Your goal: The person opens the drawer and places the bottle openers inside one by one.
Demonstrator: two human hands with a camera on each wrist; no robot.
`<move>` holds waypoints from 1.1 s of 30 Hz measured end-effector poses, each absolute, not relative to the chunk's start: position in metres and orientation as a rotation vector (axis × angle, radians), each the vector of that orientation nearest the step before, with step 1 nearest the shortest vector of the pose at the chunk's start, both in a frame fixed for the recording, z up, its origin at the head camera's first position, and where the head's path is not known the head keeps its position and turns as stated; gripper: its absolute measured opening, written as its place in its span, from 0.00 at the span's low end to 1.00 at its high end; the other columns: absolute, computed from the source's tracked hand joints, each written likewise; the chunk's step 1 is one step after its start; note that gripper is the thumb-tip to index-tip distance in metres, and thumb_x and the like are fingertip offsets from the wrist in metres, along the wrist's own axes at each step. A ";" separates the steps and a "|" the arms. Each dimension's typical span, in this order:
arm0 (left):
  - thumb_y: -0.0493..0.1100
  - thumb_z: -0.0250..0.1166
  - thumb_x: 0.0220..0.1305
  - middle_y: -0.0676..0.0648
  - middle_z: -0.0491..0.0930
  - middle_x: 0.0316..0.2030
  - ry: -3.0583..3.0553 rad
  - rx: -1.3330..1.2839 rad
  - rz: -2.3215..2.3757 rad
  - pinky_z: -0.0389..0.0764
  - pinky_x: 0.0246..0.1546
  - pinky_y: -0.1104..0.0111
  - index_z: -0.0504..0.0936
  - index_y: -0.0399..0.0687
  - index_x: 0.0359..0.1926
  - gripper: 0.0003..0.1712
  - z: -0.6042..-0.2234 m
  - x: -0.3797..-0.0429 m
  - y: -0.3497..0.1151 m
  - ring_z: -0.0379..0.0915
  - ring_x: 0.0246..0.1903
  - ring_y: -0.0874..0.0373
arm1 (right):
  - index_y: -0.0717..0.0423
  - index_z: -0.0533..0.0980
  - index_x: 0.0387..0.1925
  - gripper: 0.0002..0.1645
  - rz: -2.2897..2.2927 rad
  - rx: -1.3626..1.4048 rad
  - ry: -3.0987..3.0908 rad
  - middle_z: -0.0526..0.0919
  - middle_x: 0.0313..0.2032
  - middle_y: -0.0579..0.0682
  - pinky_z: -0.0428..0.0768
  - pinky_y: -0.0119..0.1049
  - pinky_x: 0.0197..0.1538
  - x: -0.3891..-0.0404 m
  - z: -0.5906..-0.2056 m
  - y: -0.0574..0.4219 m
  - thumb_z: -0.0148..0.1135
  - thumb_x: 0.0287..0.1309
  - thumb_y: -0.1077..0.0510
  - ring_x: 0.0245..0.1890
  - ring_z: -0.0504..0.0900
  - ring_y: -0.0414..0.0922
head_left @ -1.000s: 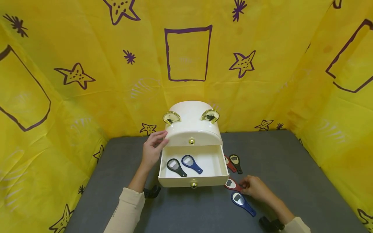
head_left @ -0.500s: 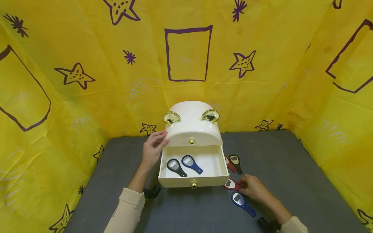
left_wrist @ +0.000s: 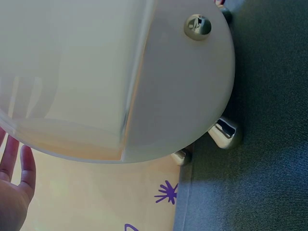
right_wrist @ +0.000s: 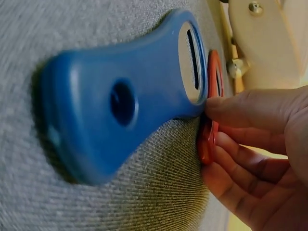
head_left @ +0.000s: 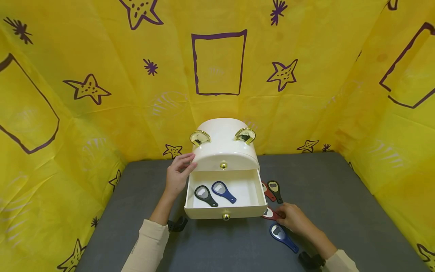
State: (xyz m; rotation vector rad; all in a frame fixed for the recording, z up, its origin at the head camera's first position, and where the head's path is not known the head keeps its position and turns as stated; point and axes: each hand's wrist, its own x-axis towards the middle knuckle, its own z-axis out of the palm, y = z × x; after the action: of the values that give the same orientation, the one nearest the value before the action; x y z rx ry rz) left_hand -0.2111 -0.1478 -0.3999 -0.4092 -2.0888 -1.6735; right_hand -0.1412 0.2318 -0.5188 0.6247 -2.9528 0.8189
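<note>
Plainly seen from the head, a dark grey table runs back to yellow cloth hung on three sides and marked with purple stars, bursts and square outlines. The white box stands on the table near the back cloth, its lower drawer out with a black and a blue opener inside. The left hand, fingers parted from the thumb, touches the box's left side. The right hand pinches the handle of the red opener beside the drawer's right front corner; whether it is lifted, I cannot tell. At the left wrist, parted fingers rest along the box's curved edge, with finely textured table and creased cloth beyond. At the right wrist, thumb and fingers pinch the red opener, just behind a blue opener lying on the ribbed, woven-looking surface.
</note>
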 end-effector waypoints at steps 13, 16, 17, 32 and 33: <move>0.28 0.68 0.57 0.28 0.77 0.51 -2.087 -0.411 -1.691 0.77 0.40 0.82 0.82 0.25 0.47 0.16 -0.399 -0.211 -0.148 0.75 0.33 0.72 | 0.59 0.82 0.26 0.10 0.896 0.531 -2.911 0.77 0.23 0.42 0.71 0.27 0.26 -0.140 -0.522 0.235 0.72 0.34 0.67 0.23 0.69 0.30; 0.28 0.67 0.57 0.27 0.77 0.51 -2.087 -0.411 -1.696 0.76 0.40 0.84 0.81 0.24 0.47 0.16 -0.398 -0.211 -0.148 0.74 0.34 0.72 | 0.59 0.82 0.26 0.10 0.903 0.508 -2.910 0.77 0.23 0.42 0.71 0.27 0.26 -0.140 -0.522 0.236 0.71 0.34 0.67 0.23 0.70 0.30; 0.28 0.68 0.57 0.27 0.77 0.51 -2.087 -0.411 -1.699 0.76 0.40 0.84 0.81 0.24 0.47 0.16 -0.398 -0.211 -0.149 0.74 0.35 0.72 | 0.59 0.82 0.26 0.10 0.910 0.497 -2.913 0.77 0.22 0.42 0.71 0.27 0.26 -0.140 -0.521 0.237 0.71 0.35 0.67 0.23 0.69 0.30; 0.28 0.68 0.56 0.28 0.78 0.50 -2.082 -0.414 -1.668 0.76 0.40 0.84 0.82 0.25 0.47 0.16 -0.399 -0.212 -0.148 0.74 0.38 0.71 | 0.67 0.82 0.34 0.12 1.020 0.227 -2.884 0.83 0.27 0.50 0.76 0.27 0.28 -0.150 -0.471 0.267 0.72 0.43 0.66 0.25 0.75 0.33; 0.28 0.68 0.56 0.28 0.78 0.50 -2.081 -0.413 -1.668 0.76 0.40 0.84 0.82 0.25 0.47 0.16 -0.399 -0.212 -0.148 0.74 0.38 0.71 | 0.67 0.82 0.34 0.12 1.022 0.218 -2.873 0.83 0.27 0.50 0.76 0.27 0.28 -0.151 -0.468 0.268 0.72 0.43 0.66 0.25 0.74 0.32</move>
State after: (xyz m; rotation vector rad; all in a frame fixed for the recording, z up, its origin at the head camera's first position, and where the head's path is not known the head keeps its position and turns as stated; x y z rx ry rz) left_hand -0.2123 -0.1481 -0.3991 -0.4128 -2.0814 -1.6679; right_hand -0.1509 0.2677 -0.4677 0.2178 -2.8727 1.0223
